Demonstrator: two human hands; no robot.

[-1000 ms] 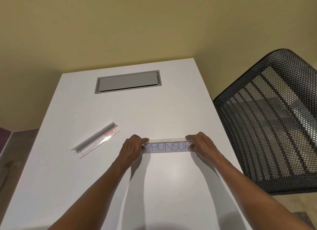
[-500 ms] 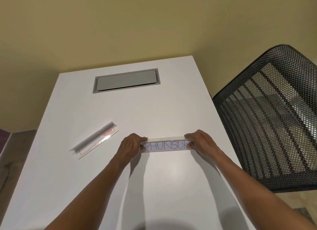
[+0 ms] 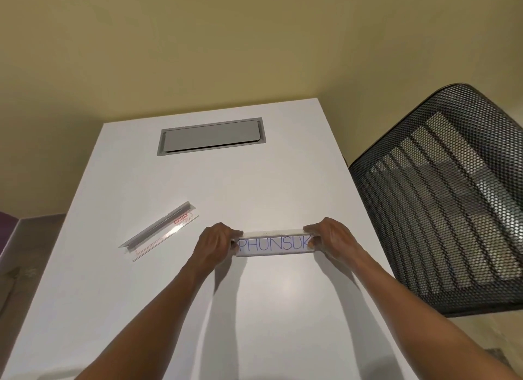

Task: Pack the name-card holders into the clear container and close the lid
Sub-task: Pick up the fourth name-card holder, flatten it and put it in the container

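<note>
A clear name-card holder (image 3: 273,243) with a white card reading "PHUNSUK" in blue stands on the white table (image 3: 254,187), facing me. My left hand (image 3: 216,243) grips its left end, fingers curled over the top edge. At the other end my right hand (image 3: 331,238) grips it the same way. A flat clear plastic piece (image 3: 160,231) with a red label lies on the table to the left, apart from both hands. I cannot tell whether it is the container or another holder.
A grey cable flap (image 3: 210,136) is set into the far part of the table. A black mesh chair back (image 3: 441,198) stands close against the table's right edge. A beige wall runs behind, and floor shows at the left.
Both hands keep their hold on the card holder; it stays in about the same spot on the table. The view has shifted slightly.
</note>
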